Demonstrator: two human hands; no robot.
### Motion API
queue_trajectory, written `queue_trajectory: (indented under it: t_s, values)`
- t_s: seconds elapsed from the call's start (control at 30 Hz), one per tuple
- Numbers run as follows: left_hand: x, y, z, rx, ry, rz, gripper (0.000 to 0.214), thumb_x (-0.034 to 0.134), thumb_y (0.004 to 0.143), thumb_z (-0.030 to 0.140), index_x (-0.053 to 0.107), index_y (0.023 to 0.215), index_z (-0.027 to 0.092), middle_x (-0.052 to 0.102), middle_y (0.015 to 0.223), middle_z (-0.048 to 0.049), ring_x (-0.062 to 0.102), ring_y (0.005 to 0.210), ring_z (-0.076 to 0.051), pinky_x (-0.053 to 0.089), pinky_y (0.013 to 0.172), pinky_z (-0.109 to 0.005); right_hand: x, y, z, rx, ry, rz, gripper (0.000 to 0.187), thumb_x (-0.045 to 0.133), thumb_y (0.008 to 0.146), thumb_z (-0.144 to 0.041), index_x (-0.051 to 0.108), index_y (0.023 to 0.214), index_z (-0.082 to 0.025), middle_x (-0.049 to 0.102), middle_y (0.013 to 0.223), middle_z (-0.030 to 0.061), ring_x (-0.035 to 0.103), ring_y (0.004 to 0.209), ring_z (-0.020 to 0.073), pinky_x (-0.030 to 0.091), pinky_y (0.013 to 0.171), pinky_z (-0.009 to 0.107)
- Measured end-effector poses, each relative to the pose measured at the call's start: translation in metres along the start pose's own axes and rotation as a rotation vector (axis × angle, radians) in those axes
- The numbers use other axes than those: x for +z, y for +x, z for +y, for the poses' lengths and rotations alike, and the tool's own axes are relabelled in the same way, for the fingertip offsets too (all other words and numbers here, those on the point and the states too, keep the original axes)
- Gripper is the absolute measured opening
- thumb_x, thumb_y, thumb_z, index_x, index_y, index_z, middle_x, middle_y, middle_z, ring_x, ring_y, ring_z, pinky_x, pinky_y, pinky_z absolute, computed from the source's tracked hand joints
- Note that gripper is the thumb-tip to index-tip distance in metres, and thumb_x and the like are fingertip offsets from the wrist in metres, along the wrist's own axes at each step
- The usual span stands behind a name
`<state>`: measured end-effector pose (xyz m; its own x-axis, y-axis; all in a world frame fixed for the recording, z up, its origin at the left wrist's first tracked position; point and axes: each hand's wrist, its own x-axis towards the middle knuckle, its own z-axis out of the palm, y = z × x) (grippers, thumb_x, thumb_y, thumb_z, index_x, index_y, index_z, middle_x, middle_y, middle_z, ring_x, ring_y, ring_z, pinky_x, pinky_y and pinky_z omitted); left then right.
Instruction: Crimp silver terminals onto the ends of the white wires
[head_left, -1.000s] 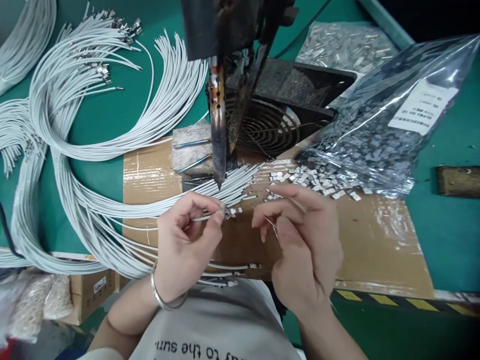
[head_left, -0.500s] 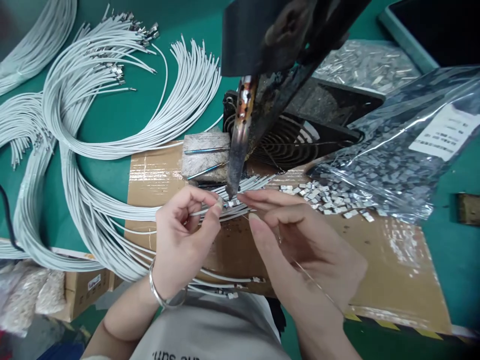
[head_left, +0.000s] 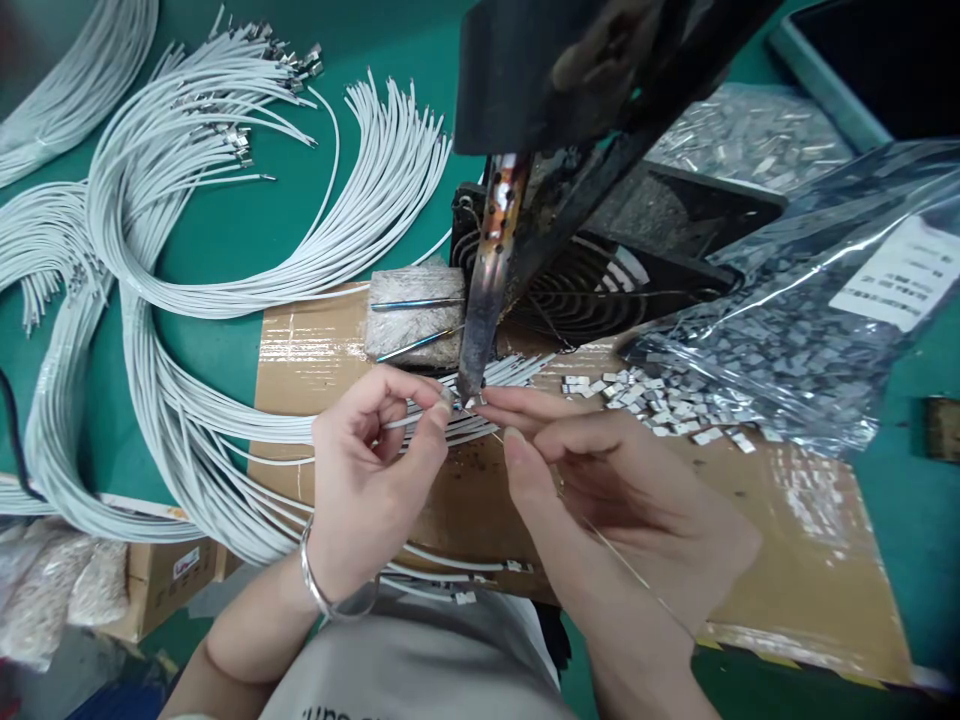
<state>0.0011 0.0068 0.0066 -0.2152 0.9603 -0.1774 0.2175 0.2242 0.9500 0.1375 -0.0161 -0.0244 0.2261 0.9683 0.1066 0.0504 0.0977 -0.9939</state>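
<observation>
My left hand (head_left: 379, 450) is closed in a pinch on a white cable (head_left: 400, 424) near its end. A small silvery metal connector (head_left: 475, 402) sits at that end, right under the tip of the soldering iron (head_left: 487, 290); the fingers and the tip partly hide it. My right hand (head_left: 622, 500) is closed on a thin solder wire (head_left: 634, 568), which runs across the palm and leads between thumb and fingertips toward the iron's tip. Behind my fingers lies a bundle of white cables (head_left: 281, 425).
A grey block with metal rods (head_left: 416, 315) and a black fan (head_left: 592, 285) stand behind the iron. Loose metal pieces (head_left: 660, 400) lie on the cardboard (head_left: 795, 540) beside a clear bag (head_left: 795, 320). More cable bundles (head_left: 247, 285) cover the left.
Both hands have shifted slightly so the cable's connector now sits at the iron's tip, where before it showed just below it. The view has moved a little.
</observation>
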Motion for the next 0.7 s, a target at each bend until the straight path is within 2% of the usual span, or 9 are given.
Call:
queue_trajectory:
  t_s: [0.13, 0.37, 0.7]
  values:
    - [0.0008, 0.0003, 0.0009, 0.004, -0.006, 0.003, 0.011, 0.075, 0.086, 0.014, 0.069, 0.079, 0.02, 0.074, 0.081, -0.001, 0.057, 0.067, -0.012, 0.031, 0.048, -0.024, -0.0016, -0.0005, 0.0005, -0.008, 0.014, -0.021, 0.021, 0.074, 0.089, -0.004, 0.067, 0.085, -0.023, 0.083, 0.115, 0.0038, 0.081, 0.106, 0.0195, 0.066, 0.095, 0.031]
    - [0.0008, 0.0007, 0.0034, 0.0, -0.012, 0.004, 0.012, 0.076, 0.084, 0.012, 0.069, 0.078, 0.02, 0.074, 0.081, -0.0012, 0.053, 0.064, -0.011, 0.029, 0.047, -0.025, -0.0002, 0.0004, -0.003, 0.007, 0.024, 0.017, 0.019, 0.073, 0.092, -0.007, 0.067, 0.084, -0.023, 0.083, 0.111, 0.0054, 0.081, 0.106, 0.0227, 0.067, 0.093, 0.036]
    - [0.0008, 0.0012, 0.0019, 0.036, -0.037, -0.001, 0.013, 0.075, 0.084, 0.01, 0.07, 0.078, 0.019, 0.074, 0.079, 0.0005, 0.049, 0.06, -0.009, 0.028, 0.046, -0.024, 0.0007, 0.0007, -0.0034, -0.007, 0.032, 0.008, 0.021, 0.072, 0.092, -0.004, 0.067, 0.084, -0.023, 0.083, 0.112, 0.0016, 0.08, 0.107, 0.0163, 0.064, 0.095, 0.026]
